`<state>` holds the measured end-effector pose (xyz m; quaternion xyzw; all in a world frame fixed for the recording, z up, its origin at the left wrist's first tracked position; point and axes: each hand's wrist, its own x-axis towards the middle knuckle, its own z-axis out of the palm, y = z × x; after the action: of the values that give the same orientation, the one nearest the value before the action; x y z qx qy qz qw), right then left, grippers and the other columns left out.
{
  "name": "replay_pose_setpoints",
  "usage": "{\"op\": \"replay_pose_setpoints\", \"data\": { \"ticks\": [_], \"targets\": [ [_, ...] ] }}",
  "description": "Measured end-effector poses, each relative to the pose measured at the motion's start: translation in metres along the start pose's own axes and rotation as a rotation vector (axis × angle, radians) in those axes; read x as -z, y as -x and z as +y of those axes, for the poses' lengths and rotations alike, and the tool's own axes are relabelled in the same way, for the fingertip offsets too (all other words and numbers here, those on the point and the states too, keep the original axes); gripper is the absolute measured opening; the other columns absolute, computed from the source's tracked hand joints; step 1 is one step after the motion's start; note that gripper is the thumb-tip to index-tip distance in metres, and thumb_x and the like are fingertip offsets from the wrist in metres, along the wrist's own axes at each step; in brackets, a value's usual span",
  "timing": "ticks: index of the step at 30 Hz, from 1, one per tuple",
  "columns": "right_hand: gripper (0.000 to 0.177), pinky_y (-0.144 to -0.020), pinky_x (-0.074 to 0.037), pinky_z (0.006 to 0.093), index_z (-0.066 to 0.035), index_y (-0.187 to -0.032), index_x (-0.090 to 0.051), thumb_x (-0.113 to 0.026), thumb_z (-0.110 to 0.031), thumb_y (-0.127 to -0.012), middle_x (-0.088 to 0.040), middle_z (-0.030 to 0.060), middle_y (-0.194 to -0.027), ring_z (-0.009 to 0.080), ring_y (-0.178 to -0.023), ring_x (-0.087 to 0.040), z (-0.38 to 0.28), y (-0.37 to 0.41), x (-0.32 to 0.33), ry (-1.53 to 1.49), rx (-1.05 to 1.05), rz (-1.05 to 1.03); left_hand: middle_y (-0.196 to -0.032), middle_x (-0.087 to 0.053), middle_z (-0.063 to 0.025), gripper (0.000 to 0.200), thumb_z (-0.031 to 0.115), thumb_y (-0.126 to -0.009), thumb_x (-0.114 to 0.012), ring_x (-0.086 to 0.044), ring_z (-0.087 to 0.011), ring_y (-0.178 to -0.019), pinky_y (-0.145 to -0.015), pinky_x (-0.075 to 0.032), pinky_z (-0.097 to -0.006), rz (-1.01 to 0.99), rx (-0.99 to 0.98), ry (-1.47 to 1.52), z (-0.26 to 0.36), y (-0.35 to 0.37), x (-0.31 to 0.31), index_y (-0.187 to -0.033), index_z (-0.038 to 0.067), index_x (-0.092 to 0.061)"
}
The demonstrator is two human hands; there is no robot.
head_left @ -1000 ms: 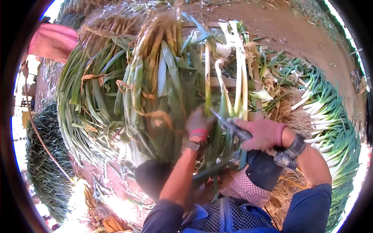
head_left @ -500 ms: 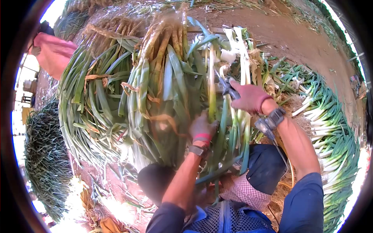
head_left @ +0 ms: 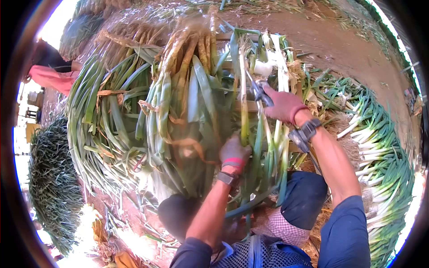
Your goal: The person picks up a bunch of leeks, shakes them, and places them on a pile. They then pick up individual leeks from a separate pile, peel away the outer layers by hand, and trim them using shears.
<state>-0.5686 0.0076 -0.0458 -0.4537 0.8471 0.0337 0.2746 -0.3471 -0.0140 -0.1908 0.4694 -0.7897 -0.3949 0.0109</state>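
My left hand point(head_left: 234, 154), in a grey glove with a pink cuff, is closed around the green part of a long green onion point(head_left: 244, 105). The onion stands nearly upright in view, pale root end away from me. In a pink glove, my right hand point(head_left: 285, 106) grips a dark air blow gun point(head_left: 259, 93), its thin nozzle close beside the pale stem. Just right of it lie peeled white stalks point(head_left: 280, 67) with green leaves hanging towards me. To the left of my left hand is a large heap of unpeeled green onions point(head_left: 165, 102), roots away from me.
Clean green onions point(head_left: 380, 167) lie in a long row at the right. A dark green leaf pile point(head_left: 53, 178) stands at the left. Another person's pink garment point(head_left: 53, 78) shows at upper left. A hose runs from beside my right wrist; leaf scraps litter the dirt floor point(head_left: 330, 35).
My right hand and the blow gun have shifted slightly left and up along the stem. A leaf now stands away beside the onion's top. The other person at upper left has moved an arm.
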Motion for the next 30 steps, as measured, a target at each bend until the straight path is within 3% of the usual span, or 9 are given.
{"op": "replay_pose_setpoints", "data": {
  "ticks": [1,7,20,22,30],
  "targets": [
    [0.09,-0.089,-0.056,0.0482,-0.011,-0.166,-0.035,-0.067,-0.037,-0.086,-0.075,0.0228,-0.107,0.0413,-0.098,-0.072,-0.003,0.013,0.001,-0.008,-0.036,-0.078,-0.107,-0.077,-0.0208,0.055,0.035,-0.079,-0.081,-0.075,-0.0377,-0.102,-0.092,-0.057,-0.0481,-0.014,0.002,0.021,0.0,-0.001,0.0,-0.124,0.006,-0.073],
    [0.086,-0.094,-0.055,0.0499,-0.01,-0.163,-0.04,-0.064,-0.036,-0.085,-0.077,0.0202,-0.104,0.0391,-0.1,-0.073,0.02,0.044,-0.021,0.035,0.042,0.032,-0.106,-0.078,-0.0211,0.053,0.031,-0.076,-0.083,-0.075,-0.0382,-0.102,-0.091,-0.057,-0.0475,-0.254,0.024,0.01,0.003,0.01,-0.001,-0.12,0.005,-0.073],
    [0.082,-0.104,-0.053,0.0497,-0.01,-0.164,-0.038,-0.059,-0.029,-0.087,-0.075,0.0237,-0.118,0.0408,-0.112,-0.072,0.015,-0.016,-0.018,-0.026,-0.052,0.113,-0.103,-0.078,-0.0219,0.05,0.031,-0.079,-0.078,-0.074,-0.04,-0.101,-0.092,-0.057,-0.0494,-0.23,-0.022,-0.081,0.005,0.018,-0.006,-0.12,0.005,-0.071],
    [0.089,-0.094,-0.056,0.0506,-0.013,-0.167,-0.035,-0.065,-0.037,-0.087,-0.076,0.0241,-0.109,0.0412,-0.102,-0.073,0.023,-0.024,-0.026,-0.008,-0.028,0.166,-0.103,-0.078,-0.0219,0.05,0.031,-0.079,-0.078,-0.074,-0.0401,-0.101,-0.092,-0.057,-0.0493,-0.236,-0.018,-0.085,0.004,0.019,-0.006,-0.121,0.005,-0.071],
    [0.092,-0.085,-0.056,0.0488,-0.012,-0.165,-0.038,-0.071,-0.043,-0.085,-0.073,0.0231,-0.099,0.0401,-0.089,-0.072,0.047,0.054,-0.026,-0.017,0.072,-0.048,-0.103,-0.078,-0.0205,0.05,0.029,-0.079,-0.078,-0.075,-0.0382,-0.1,-0.091,-0.058,-0.0477,-0.221,-0.02,-0.021,0.005,0.019,-0.003,-0.122,0.005,-0.071]
  ]
}}
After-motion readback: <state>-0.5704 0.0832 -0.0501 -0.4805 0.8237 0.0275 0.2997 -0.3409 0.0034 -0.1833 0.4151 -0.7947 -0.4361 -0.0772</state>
